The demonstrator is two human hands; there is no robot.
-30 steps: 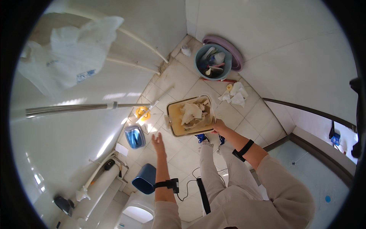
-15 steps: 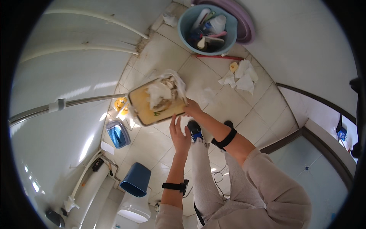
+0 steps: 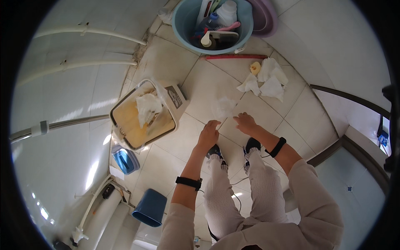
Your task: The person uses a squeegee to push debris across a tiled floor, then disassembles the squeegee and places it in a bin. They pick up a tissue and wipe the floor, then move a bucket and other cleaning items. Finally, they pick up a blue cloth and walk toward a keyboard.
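Observation:
My left hand (image 3: 209, 134) hovers over the tiled floor in front of my feet, its fingers loosely bent and nothing in them. Close to its right, my right hand (image 3: 246, 123) is also free, with fingers apart. Beyond both hands a thin clear plastic scrap (image 3: 224, 107) lies on the tiles. To the left stands a white rectangular waste bin (image 3: 178, 111), lined with a clear bag that has crumpled white tissues (image 3: 148, 109) and yellowish stains inside. Neither hand touches the bin.
A light blue tub (image 3: 183, 35) of bottles and brushes stands at the far side beside a purple basin (image 3: 265, 18). A red stick (image 3: 237, 56) and white papers (image 3: 273, 85) lie nearby. At left are a small blue container (image 3: 126, 160) and a dark blue bin (image 3: 151, 205).
The waste bin, held and tilted by my hands before, is let go and stands farther left. Both hands have moved right, away from it.

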